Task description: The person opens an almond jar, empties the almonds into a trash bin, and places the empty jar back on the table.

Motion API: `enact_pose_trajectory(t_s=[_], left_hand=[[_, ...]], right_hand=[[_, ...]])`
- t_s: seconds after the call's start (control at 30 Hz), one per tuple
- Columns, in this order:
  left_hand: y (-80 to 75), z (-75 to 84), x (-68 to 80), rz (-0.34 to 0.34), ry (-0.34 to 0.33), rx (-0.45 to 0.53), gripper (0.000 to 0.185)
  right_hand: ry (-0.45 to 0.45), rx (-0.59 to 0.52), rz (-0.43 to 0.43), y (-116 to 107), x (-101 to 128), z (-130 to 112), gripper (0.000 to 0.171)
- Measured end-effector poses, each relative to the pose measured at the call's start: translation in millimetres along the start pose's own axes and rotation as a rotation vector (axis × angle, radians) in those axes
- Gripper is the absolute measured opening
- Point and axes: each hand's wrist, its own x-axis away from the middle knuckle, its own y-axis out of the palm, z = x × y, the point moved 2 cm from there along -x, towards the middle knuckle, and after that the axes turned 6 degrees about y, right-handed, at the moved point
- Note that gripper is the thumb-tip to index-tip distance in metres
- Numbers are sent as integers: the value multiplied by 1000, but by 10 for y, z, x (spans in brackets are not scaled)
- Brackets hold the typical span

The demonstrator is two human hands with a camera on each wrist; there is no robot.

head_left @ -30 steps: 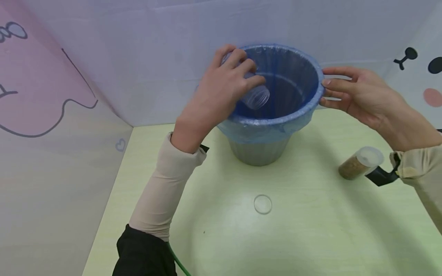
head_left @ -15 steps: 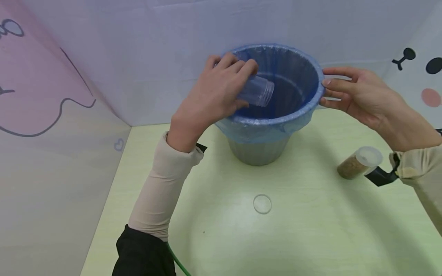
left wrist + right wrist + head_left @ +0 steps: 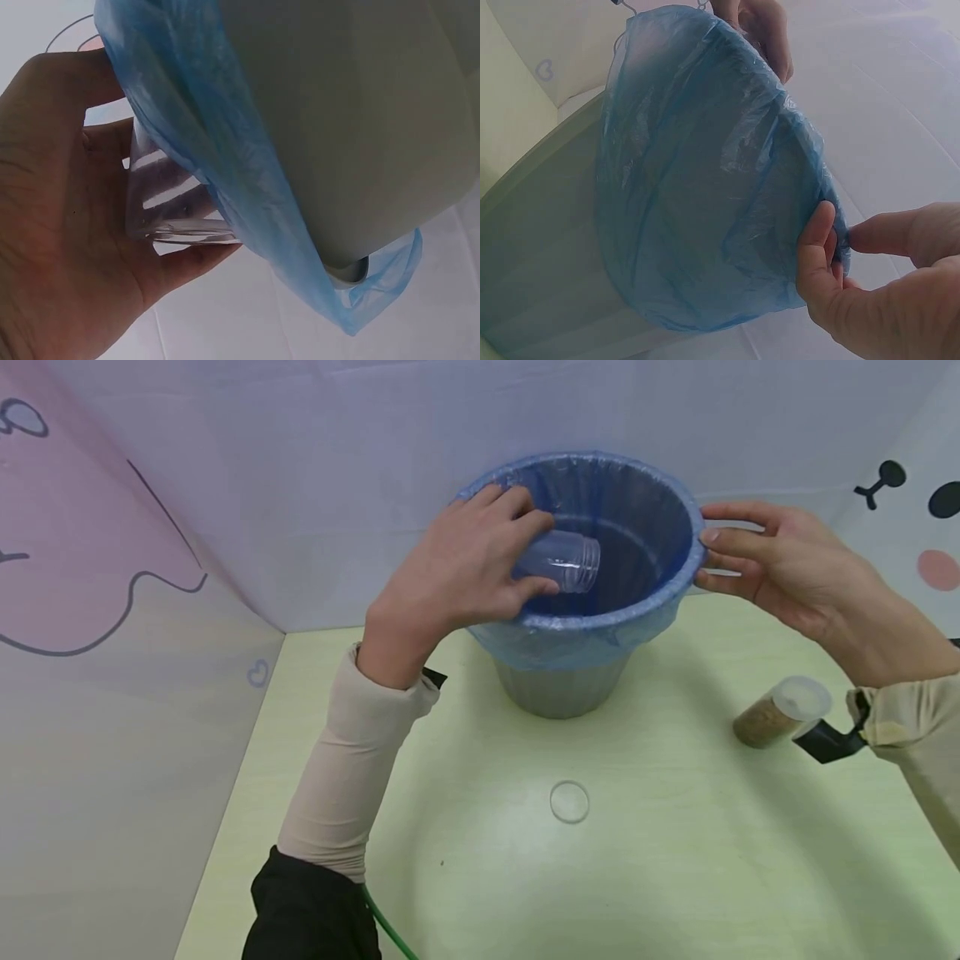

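Observation:
My left hand [image 3: 465, 568] grips an empty clear plastic jar [image 3: 564, 561], lying on its side with its mouth pointing right over the inside of a grey bin [image 3: 562, 689] lined with a blue bag [image 3: 600, 635]. The left wrist view has the jar [image 3: 161, 202] in my palm, beside the bag's folded edge [image 3: 225, 180]. My right hand [image 3: 757, 556] holds the bin's right rim, thumb and fingers pinching the bag's edge [image 3: 832, 225].
A clear round lid [image 3: 569, 802] lies flat on the pale green table [image 3: 675, 860] in front of the bin. A lidded jar of brown grains [image 3: 780, 712] lies on its side at the right. Wall panels close in behind and at the left.
My left hand has turned the jar from mouth-down towards level and brought it slightly lower and to the right over the bin. The right hand has stayed on the rim.

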Motion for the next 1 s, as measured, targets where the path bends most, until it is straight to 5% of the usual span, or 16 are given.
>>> enact_pose_trajectory(t_s=[0.3,0.63,1.0], left_hand=[[6,11,31,27,18,-74,47],[29,51,32,134,85,-158,62],[27,106,-14,82,61,-191,59]], right_hand=[[-1,-11,-7,6,-16,8,38],[4,-22,-18,5,-17,3,39],[-4,-65,-35,-40,21,7,39]])
